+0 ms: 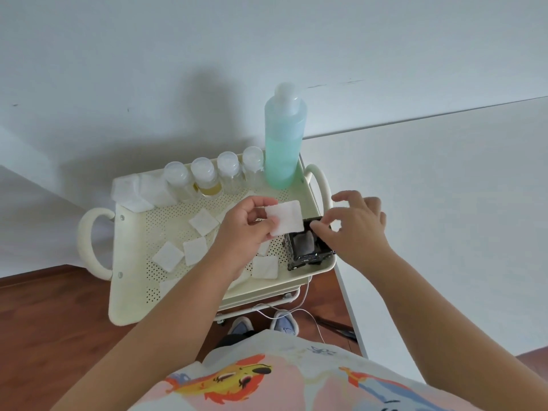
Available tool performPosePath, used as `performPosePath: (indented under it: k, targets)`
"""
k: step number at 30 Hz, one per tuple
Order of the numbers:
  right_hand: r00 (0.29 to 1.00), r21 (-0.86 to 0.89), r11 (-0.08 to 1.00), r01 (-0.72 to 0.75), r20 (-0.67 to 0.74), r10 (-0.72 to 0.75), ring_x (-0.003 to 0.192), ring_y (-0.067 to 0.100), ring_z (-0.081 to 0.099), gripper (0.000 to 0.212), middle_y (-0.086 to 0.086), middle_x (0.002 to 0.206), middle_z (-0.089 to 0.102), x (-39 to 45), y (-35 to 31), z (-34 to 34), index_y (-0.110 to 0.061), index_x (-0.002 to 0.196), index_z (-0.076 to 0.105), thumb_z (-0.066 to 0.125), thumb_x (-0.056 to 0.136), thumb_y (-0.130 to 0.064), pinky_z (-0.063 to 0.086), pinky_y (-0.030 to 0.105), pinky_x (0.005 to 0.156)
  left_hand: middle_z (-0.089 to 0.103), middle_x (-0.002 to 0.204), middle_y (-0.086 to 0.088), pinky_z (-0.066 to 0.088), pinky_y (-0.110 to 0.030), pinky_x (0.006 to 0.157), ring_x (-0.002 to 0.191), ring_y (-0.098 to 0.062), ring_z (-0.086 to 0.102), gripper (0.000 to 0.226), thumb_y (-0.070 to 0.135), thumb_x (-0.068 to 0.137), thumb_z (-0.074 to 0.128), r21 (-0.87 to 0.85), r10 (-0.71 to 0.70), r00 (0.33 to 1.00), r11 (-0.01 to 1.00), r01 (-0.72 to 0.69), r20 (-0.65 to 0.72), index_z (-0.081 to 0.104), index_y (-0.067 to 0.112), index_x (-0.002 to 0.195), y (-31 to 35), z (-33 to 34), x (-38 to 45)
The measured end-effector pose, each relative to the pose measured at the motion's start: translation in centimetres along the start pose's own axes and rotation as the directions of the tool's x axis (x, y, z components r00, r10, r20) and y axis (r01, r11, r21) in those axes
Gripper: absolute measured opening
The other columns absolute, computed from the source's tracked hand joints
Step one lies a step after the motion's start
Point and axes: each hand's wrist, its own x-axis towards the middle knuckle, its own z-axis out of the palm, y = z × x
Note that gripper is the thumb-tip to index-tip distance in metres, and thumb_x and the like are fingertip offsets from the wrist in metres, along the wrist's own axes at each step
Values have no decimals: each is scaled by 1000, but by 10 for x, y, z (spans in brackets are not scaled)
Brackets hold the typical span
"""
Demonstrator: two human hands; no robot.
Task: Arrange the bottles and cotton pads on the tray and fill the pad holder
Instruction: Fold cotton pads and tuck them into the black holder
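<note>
One cotton pad [284,217] is pinched in the left hand [246,226], held up just over the black pad holder [308,246]. The holder sits in the near right corner of the tray [130,295]. The right hand [353,229] rests its fingertips on the holder's top edge, with the other fingers spread out loose; it grips nothing that I can see. A pad already seems to lie inside the holder.

To do this well, I think the pad should go in flat, lined up with the square hole, while the right hand keeps the holder from tipping.

More loose pads [203,222] lie in the middle and near the front edge of the tray. Four small bottles [204,176] stand in a row along the back edge, with a tall green bottle [283,137] at the back right corner. A heap of pads [139,189] sits at the back left corner. The right fingers may block the hole a little.
</note>
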Motion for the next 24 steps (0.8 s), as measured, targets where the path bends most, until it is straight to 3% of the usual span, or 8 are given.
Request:
performPosePath:
  k: [3,8,12,16,18,21,24]
  targets:
    - [988,-331,942,59,155,-7,126,22,12,32,-9,149,28,3,-4,10,-33,69,72,57,75,-60,18,41,97,68,80,3,56,-23,69,85,-15,67,31,-5,87,64,-43,-10,999,999,8,-39,68,24,97,-2,-12,0]
    - [986,-491,870,36,157,48,132,29,-8,25,-3,153,12,13,-11,21,-27,75,72,60,75,-50,0,51,100,66,82,-1,58,-27,72,84,-16,65,30,-5,87,64,-73,-13,999,997,10,-38,68,23,97,-7,-20,-4]
    - [985,-484,875,26,162,60,136,30,-18,16,-5,157,8,11,-10,19,-34,77,73,62,79,-46,-4,58,106,67,84,-2,58,-29,73,86,-18,65,29,-4,88,63,-68,-36,999,997,34,-32,67,23,98,-14,-21,-9]
    - [987,-270,960,-70,121,106,138,22,-24,18,-17,158,5,11,-9,11,-49,61,62,65,79,-50,-8,57,107,70,82,4,56,-26,66,83,-17,64,30,-4,88,62,-41,-44,999,998,43,-29,67,23,99,-19,-21,-12]
    - [978,-210,971,-111,150,145,139,23,-26,18,-20,158,1,11,-11,13,-50,63,62,64,81,-48,-9,58,108,69,84,2,56,-25,66,84,-18,64,29,-4,88,63,-46,-52,998,998,50,-32,67,22,101,-20,-22,-12]
    - [965,-227,963,-143,186,187,139,26,-30,15,-19,159,-5,10,-11,22,-45,72,67,60,85,-47,-11,59,108,68,89,-5,58,-31,72,86,-20,64,29,-4,87,64,-58,-57,998,997,56,-29,67,21,101,-20,-20,-11]
    - [960,-349,931,-106,207,187,136,30,-34,18,-14,159,-11,9,-10,30,-41,78,71,56,84,-48,-17,60,106,68,83,-2,58,-31,72,82,-19,64,29,-4,87,64,-56,-59,998,997,58,-26,68,23,99,-19,-19,-10]
